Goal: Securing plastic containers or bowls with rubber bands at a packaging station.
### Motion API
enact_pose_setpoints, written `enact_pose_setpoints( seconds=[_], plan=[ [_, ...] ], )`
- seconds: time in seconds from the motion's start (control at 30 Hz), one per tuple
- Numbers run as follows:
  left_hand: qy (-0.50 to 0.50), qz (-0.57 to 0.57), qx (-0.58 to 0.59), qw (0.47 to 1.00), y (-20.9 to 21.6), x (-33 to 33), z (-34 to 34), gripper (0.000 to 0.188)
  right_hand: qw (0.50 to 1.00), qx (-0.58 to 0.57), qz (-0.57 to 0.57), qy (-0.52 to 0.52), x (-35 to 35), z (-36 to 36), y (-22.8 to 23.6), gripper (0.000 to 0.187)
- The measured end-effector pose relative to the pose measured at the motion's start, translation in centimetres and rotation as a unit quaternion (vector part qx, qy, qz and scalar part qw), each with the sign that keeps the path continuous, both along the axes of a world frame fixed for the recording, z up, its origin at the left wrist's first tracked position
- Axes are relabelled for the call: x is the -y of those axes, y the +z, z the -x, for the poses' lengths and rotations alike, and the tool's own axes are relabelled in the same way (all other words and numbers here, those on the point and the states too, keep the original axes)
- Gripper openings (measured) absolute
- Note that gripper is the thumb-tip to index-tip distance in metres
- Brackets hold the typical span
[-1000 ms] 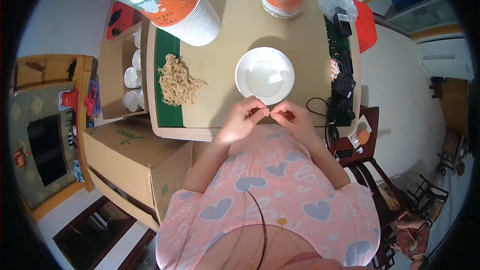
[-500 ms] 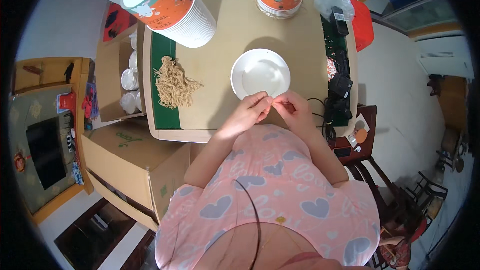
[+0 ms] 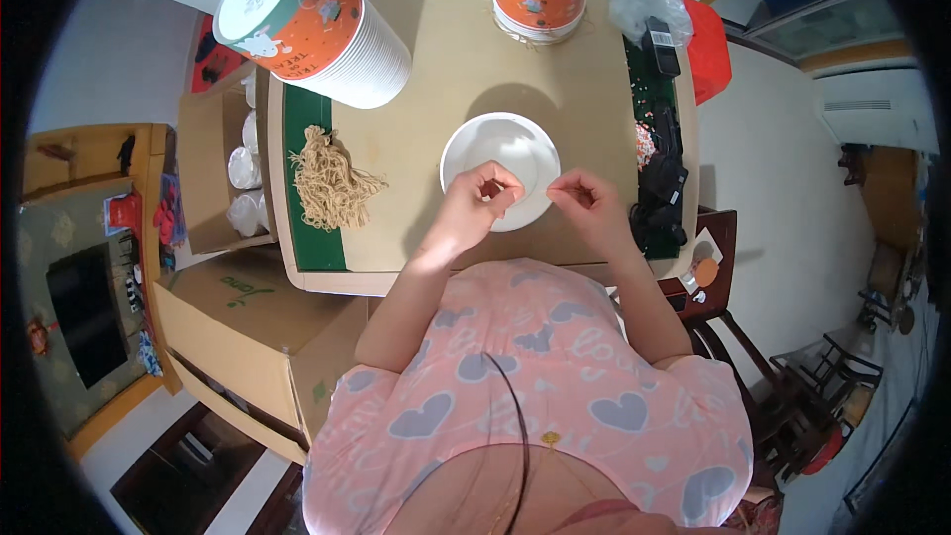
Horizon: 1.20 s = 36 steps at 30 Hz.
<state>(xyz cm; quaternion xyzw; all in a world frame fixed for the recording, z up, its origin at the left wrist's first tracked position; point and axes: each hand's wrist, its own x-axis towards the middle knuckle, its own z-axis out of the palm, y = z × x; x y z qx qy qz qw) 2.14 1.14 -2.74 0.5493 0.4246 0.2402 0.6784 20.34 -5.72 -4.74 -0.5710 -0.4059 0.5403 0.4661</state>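
Here, the white bowl (image 3: pixel 502 144) lies partly behind the left hand's grip (image 3: pixel 475 204).

White bowl (image 3: pixel 500 146), tan strings (image 3: pixel 332 186), pink heart-patterned top (image 3: pixel 570 357)

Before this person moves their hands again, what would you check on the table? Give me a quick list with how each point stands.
1. Bowl open side up: ok.
2. Space above the bowl free of hands: not ok, the left hand overlaps its near side in view.
3. Hands apart: ok, a gap separates the left from the right hand.
4. Something pinched in the fingertips: cannot tell, too small.
5. String pile clear of the bowl: ok.
6. Tall stack clear of the bowl: ok.
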Motion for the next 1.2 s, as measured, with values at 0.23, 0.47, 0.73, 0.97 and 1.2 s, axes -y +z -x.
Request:
enact_pose_setpoints(
  seconds=[0.23,0.47,0.73,0.97,1.2],
  plan=[
    [-0.053,0.222,0.019,0.973,0.5,-1.0,-0.6,0.037,0.995,0.086,-0.052,0.021,-1.2,0.1,0.7,0.005],
    [-0.043,0.223,0.063,0.972,0.1,-0.6,-0.8,0.022,0.982,0.16,-0.087,0.051,-1.3,0.5,1.1,0.007],
    [-0.041,0.217,0.064,0.973,-0.4,-0.4,-0.6,0.015,0.991,0.112,-0.064,0.047,-0.7,0.4,0.4,0.008],
    [-0.029,0.187,0.041,0.981,-0.4,-0.9,-0.9,0.01,0.995,0.077,-0.045,0.034,-0.9,0.1,0.4,0.009],
    [-0.036,0.148,0.02,0.988,-1.0,-1.6,-1.4,0.007,0.996,0.073,-0.025,0.037,-1.7,-0.4,0.1,0.009]
  ],
)
